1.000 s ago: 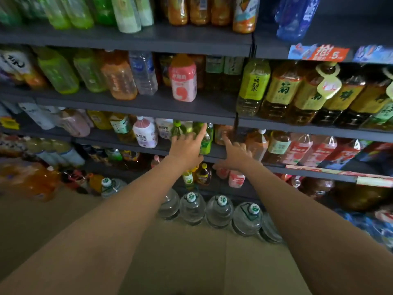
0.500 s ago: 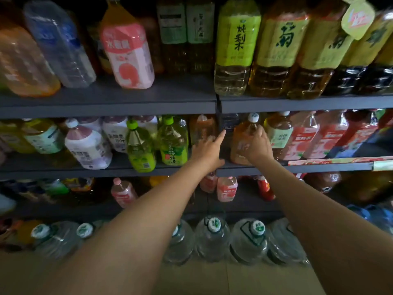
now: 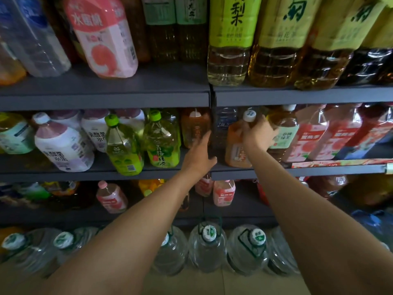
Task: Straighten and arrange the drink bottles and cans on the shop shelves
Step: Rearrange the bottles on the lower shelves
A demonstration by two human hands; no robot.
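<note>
Gripping an orange bottle (image 3: 237, 143) near its white cap, right hand (image 3: 258, 136) has fingers curled round the neck; amber-orange drink inside, bottle upright on the middle shelf (image 3: 297, 170), just right of the divider (image 3: 212, 133). Left hand (image 3: 200, 155) reaches in at the divider, grip wide, fingers straight, flat against a dark bottle (image 3: 221, 135) behind; contents hard to tell. Left of the divider: another orange-brown bottle (image 3: 194, 129) set back, two green tea bottles (image 3: 161, 143) with green caps and pale yellow-green liquid, then white-labelled milky bottles (image 3: 63, 147). Right of the divider, past the held bottle: a tea bottle (image 3: 284, 133) with amber liquid, then red peach-label bottles (image 3: 312, 139). Top shelf above the divider: a pink peach bottle (image 3: 102, 37), a clear pear drink (image 3: 230, 41), brown tea bottles (image 3: 276, 43). Floor below the divider: big clear water jugs (image 3: 207, 248), green-white caps.
</note>
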